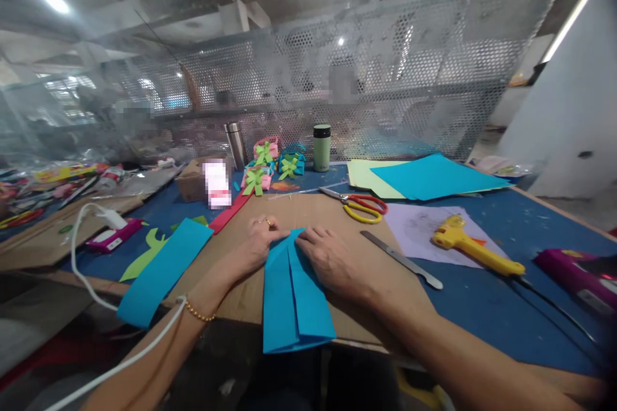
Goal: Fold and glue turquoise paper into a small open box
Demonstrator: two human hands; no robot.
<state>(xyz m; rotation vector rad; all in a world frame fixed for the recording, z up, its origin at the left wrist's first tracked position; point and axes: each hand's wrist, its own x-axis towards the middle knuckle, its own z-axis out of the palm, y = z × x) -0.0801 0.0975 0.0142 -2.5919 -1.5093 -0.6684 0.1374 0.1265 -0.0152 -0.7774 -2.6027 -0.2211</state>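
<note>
A folded sheet of blue paper [279, 308] lies on the brown cardboard, its near end reaching past the table's edge. Two flaps meet along its middle, with a narrow gap between them. My left hand [258, 244] has its fingers curled at the far left corner of the paper, the thumb along the top edge. At the far right corner, my right hand [328, 257] presses its bent fingers on the paper. Both hands touch the sheet; some fingertips are hidden. Left of my left arm lies a blue paper strip [166, 270], near a green paper cut-out [144, 255].
Scissors [359, 204], a metal blade [400, 258] and a yellow glue gun [475, 250] with a cord lie rightward. Blue sheets [434, 176], a green bottle [322, 148], a steel flask [235, 146] and a lit phone [216, 183] stand behind. A white cable [80, 270] crosses left.
</note>
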